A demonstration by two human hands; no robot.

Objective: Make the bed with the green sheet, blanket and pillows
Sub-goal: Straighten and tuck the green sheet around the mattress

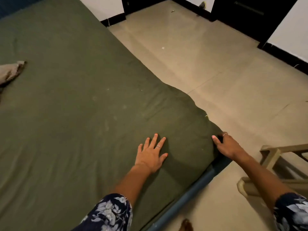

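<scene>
A dark green sheet covers the mattress and fills the left and middle of the head view. My left hand lies flat on the sheet near the bed's right edge, fingers spread. My right hand is at the mattress's side edge, thumb on top and fingers curled down around the sheet's edge where it bunches. A grey-brown piece of cloth lies on the sheet at the far left, cut off by the frame. No pillows show.
A blue bed frame rail runs under the mattress edge. Beige tiled floor lies to the right. A beige wooden stool or frame stands close by my right arm. Dark doors and black skirting line the far wall.
</scene>
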